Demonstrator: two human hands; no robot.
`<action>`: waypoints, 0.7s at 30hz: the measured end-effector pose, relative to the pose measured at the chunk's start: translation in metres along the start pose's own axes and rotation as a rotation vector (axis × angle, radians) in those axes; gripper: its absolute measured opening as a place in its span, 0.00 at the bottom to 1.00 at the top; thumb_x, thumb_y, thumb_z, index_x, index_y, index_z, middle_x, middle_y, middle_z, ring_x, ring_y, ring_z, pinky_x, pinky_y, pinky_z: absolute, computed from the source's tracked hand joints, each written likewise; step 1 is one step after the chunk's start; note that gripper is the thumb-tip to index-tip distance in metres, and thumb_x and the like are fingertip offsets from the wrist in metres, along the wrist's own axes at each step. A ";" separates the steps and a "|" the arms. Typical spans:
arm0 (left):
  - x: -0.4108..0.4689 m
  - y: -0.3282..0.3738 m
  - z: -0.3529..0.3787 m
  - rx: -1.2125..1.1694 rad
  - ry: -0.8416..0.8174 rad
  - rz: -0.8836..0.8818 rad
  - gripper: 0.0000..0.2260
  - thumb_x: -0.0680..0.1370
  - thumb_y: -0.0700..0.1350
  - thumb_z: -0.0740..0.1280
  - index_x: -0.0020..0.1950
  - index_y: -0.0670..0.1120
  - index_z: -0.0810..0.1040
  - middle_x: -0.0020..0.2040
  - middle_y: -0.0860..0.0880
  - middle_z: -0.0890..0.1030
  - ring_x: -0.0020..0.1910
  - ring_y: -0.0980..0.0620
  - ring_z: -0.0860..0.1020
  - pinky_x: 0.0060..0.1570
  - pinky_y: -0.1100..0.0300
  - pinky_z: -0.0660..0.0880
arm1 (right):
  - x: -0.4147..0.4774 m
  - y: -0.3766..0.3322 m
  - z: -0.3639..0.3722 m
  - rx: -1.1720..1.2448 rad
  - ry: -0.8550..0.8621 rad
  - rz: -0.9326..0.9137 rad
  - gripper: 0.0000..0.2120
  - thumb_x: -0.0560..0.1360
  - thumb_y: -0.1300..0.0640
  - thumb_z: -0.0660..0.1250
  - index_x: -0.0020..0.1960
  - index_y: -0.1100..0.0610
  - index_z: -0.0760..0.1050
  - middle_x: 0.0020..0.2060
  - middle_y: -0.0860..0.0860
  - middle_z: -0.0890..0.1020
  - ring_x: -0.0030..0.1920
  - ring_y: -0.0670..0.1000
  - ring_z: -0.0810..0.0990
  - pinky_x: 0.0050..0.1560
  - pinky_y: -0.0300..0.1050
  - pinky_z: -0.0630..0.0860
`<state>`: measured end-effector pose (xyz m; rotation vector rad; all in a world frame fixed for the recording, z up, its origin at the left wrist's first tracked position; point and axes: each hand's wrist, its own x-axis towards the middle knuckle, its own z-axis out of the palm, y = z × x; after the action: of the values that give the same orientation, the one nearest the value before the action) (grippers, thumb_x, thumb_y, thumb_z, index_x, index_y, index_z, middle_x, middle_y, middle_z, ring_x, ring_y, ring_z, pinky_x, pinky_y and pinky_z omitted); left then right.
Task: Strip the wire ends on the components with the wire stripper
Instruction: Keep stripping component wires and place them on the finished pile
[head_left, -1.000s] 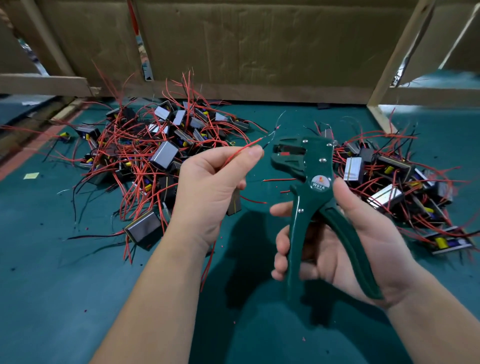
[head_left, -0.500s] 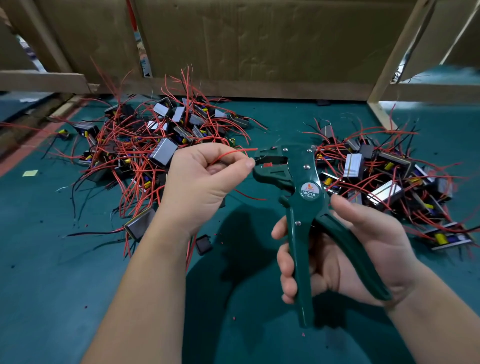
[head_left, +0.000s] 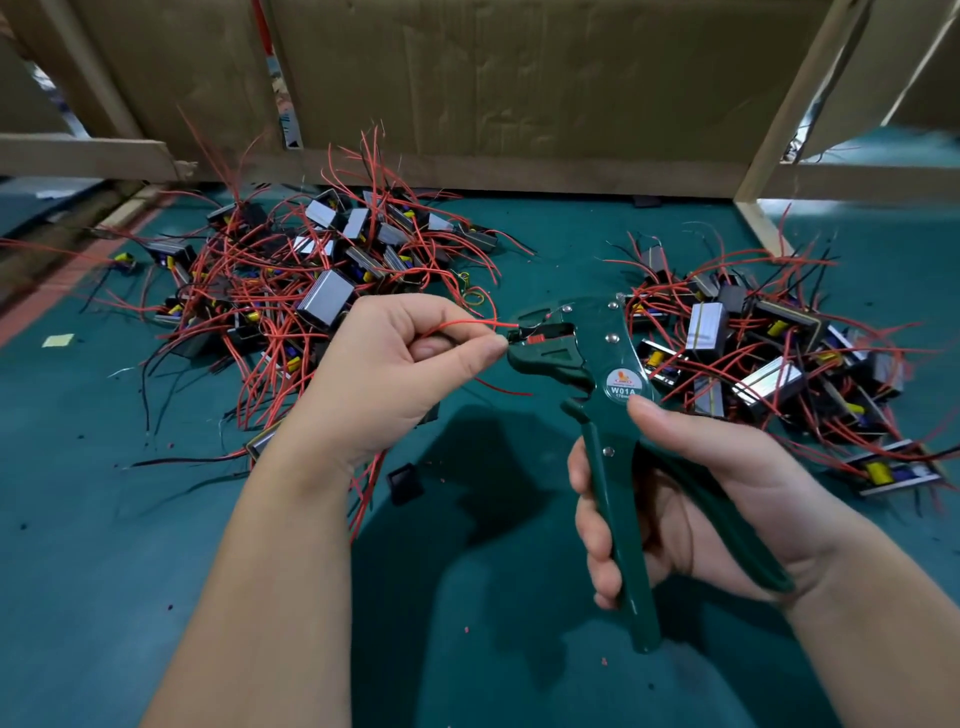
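Observation:
My right hand (head_left: 696, 499) grips the two handles of a dark green wire stripper (head_left: 597, 374), jaws pointing left. My left hand (head_left: 395, 379) pinches a red wire (head_left: 470, 323) between thumb and forefinger, and the wire's end sits inside the stripper's jaws. More red wires hang below my left hand; the component they lead to is hidden behind that hand. A pile of small black and silver components with red and black wires (head_left: 322, 291) lies on the green mat to the left, and a second pile (head_left: 753, 348) lies to the right.
The green mat (head_left: 130, 571) covers the table. A cardboard wall in a wooden frame (head_left: 519, 93) closes the back. A small black part (head_left: 404, 483) lies loose under my left wrist. Tiny red insulation scraps dot the mat.
My left hand has brought the red wire's end from in front of the stripper into its jaws. The stripper and my right hand have lowered slightly.

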<state>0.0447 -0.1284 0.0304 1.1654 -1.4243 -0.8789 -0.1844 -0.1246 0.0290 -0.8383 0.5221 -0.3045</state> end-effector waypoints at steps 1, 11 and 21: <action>0.000 0.000 -0.001 0.029 -0.007 -0.010 0.03 0.69 0.46 0.74 0.36 0.49 0.82 0.33 0.44 0.67 0.30 0.51 0.61 0.29 0.66 0.60 | 0.000 0.000 0.000 -0.012 0.013 0.007 0.24 0.65 0.41 0.74 0.47 0.61 0.79 0.37 0.62 0.80 0.36 0.60 0.82 0.40 0.53 0.79; -0.001 -0.001 0.001 0.089 -0.073 -0.050 0.05 0.74 0.49 0.69 0.46 0.49 0.77 0.32 0.48 0.69 0.30 0.56 0.65 0.33 0.68 0.64 | 0.005 0.003 0.004 -0.098 0.240 -0.002 0.24 0.68 0.36 0.67 0.39 0.59 0.77 0.29 0.61 0.77 0.27 0.58 0.77 0.33 0.51 0.78; 0.000 0.000 0.015 0.121 -0.122 -0.095 0.15 0.79 0.55 0.59 0.34 0.51 0.76 0.32 0.50 0.72 0.28 0.56 0.66 0.27 0.65 0.63 | 0.020 0.004 0.002 0.165 0.317 -0.224 0.22 0.64 0.46 0.68 0.46 0.64 0.78 0.37 0.65 0.79 0.36 0.62 0.80 0.40 0.59 0.80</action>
<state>0.0301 -0.1299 0.0274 1.2974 -1.5487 -0.9549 -0.1666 -0.1293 0.0209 -0.6917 0.6885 -0.6844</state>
